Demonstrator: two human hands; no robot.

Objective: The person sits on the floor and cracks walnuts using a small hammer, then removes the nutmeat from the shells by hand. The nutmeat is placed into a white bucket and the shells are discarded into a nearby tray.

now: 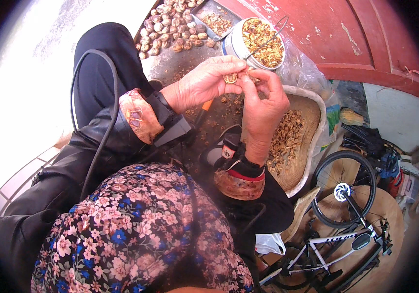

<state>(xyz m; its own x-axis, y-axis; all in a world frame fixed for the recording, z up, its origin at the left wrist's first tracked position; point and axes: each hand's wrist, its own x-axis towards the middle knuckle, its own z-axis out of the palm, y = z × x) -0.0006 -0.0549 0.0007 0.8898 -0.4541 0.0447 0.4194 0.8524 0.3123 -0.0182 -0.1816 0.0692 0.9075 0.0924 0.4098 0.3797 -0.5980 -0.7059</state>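
Note:
My left hand (209,78) pinches a cracked walnut piece (230,78), its pale shell edge showing between thumb and fingers. Right against those fingertips, my right hand (266,99) has its thumb and fingers curled around another small walnut bit (255,79), mostly hidden. Just beyond the hands stands a white bucket (227,45) with a wire handle, filled with walnut kernels (262,42). Under my right wrist is a wide, pale-rimmed basket (313,128) with broken walnut shells (286,135) in it. An orange-handled tool (207,105) lies below my left hand.
Whole walnuts (174,27) are heaped at the top, beside a metal tray (211,16) of fragments. A red door (326,33) borders the far right. Clear plastic bags (301,66) sit behind the basket. A Giant bicycle (341,238) is at lower right.

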